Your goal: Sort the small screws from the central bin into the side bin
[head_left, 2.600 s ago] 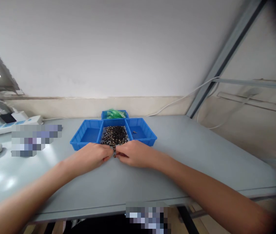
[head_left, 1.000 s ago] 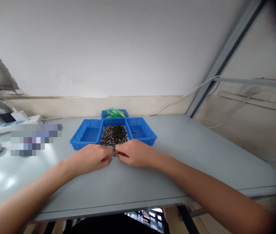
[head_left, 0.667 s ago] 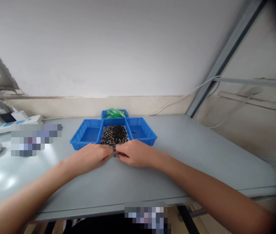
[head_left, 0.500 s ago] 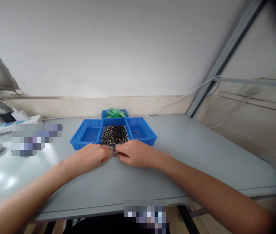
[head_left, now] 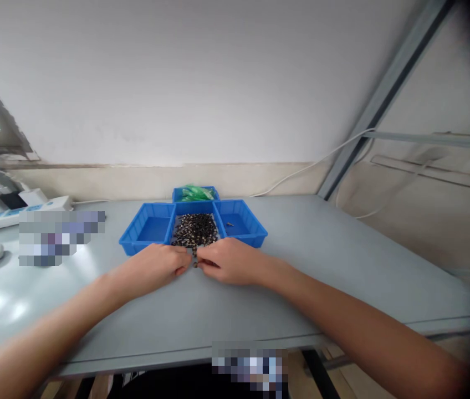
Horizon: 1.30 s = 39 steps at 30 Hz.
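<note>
we have both hands close together over the table [head_left: 218, 316], just in front of the middle blue tray [head_left: 195, 208]. our left hand [head_left: 162, 266] comes in low with its fingers curled under and drawn together; we cannot tell whether they pinch anything. our right hand [head_left: 229, 261] faces it, thumb and fingers bent toward each other, and a small round metal piece [head_left: 195, 265] shows right at their tips. we cannot tell whether they grip it or only lie against it. a narrow gap parts our two hands, and a few more dark bits show in it, too small for us to make out.

beyond the hands, a heap of small dark and brassy metal parts [head_left: 195, 228] covers the floor of the middle blue tray. the left blue tray [head_left: 154, 228] and the right blue tray [head_left: 241, 224] flank it, and a single metal part [head_left: 229, 224] lies in the right one. behind the middle tray stands the rear blue tray [head_left: 175, 195], with green plastic [head_left: 197, 193] in it. a white power strip [head_left: 52, 213] lies well off to our left.
</note>
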Each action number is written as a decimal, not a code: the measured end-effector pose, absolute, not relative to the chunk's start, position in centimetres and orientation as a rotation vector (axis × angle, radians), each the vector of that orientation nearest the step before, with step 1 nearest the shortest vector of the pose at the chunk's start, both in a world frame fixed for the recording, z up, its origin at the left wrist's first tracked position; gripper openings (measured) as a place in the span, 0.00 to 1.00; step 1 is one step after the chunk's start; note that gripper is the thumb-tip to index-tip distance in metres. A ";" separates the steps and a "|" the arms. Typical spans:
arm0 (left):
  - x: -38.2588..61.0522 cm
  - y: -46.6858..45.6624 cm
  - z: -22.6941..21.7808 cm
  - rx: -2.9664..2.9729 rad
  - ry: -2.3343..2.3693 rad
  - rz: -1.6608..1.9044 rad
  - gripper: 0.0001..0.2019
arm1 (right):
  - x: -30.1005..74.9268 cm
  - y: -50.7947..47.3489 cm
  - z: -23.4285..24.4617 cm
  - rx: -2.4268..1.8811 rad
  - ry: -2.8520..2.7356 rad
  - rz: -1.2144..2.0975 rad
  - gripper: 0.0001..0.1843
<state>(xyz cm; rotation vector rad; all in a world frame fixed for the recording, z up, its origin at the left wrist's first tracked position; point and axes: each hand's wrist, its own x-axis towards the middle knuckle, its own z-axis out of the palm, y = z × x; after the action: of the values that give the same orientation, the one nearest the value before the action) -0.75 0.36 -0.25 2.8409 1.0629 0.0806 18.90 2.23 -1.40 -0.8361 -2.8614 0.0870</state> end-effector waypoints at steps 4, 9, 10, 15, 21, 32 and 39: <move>-0.7 0.4 -0.2 2.843 1.057 0.060 0.10 | 18.9 2.2 -1.3 -0.850 -2.863 0.096 0.08; -0.6 0.4 0.0 2.851 1.049 0.044 0.10 | 18.9 2.1 -1.3 -0.858 -2.855 0.096 0.08; -0.6 0.4 0.0 2.851 1.051 0.037 0.10 | 18.9 2.1 -1.3 -0.856 -2.857 0.098 0.08; -0.7 0.4 -0.1 2.859 1.045 0.003 0.10 | 18.9 2.1 -1.4 -0.837 -2.856 0.097 0.09; -0.7 0.4 -0.2 2.884 1.049 -0.036 0.11 | 18.9 2.2 -1.5 -0.834 -2.860 0.119 0.09; -0.5 0.2 -0.6 2.878 1.153 0.098 0.15 | 18.9 1.8 -0.9 -0.786 -2.797 0.179 0.07; -0.4 0.4 -0.7 2.840 1.169 0.130 0.12 | 18.9 1.8 -1.0 -0.741 -2.757 0.250 0.08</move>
<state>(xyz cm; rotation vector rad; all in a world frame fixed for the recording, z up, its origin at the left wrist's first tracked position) -0.39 0.36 -0.73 2.8396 1.1694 0.1296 18.85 1.75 -1.00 -0.7414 -2.7570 0.2501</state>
